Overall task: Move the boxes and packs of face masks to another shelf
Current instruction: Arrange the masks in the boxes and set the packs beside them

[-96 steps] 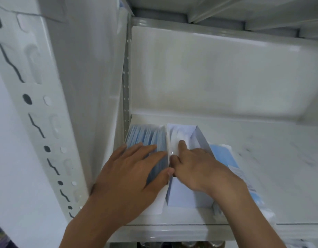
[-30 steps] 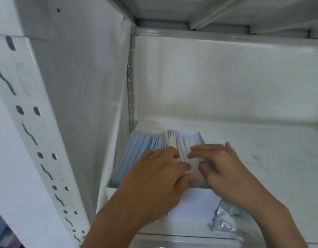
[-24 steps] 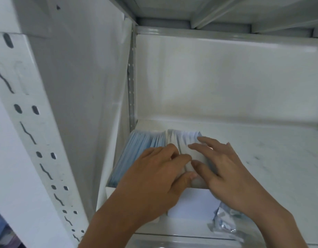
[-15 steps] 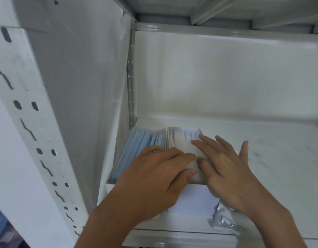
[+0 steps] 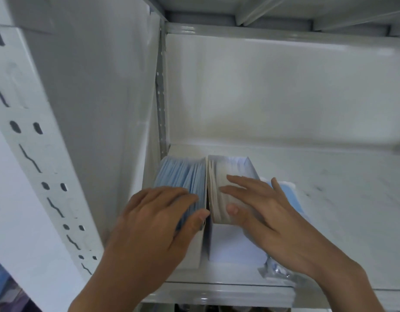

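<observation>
White metal shelf, far-left corner of the bay. Two open-topped boxes of face masks stand side by side on it, touching, long sides running near to far. Left box sits against the shelf's left side panel and is packed with blue masks standing on edge. Right box holds white masks, also on edge, filling its left portion; its near white end wall is visible. Left hand lies palm-down over the blue masks, fingers loosely bent across their top edges, thumb reaching right to the wall between the boxes; it grips nothing that can be seen. Right hand lies over the white masks with fingers straight and spread, pointing far-left, thumb tip against the near end of the stack; flat, pressing rather than gripping. Just right of the right box, partly under the right wrist, a clear plastic pack of blue masks lies flat on the shelf, its crinkled sealed end near the shelf's front lip. A perforated white upright post stands at near left. Some motion blur on both hands.
</observation>
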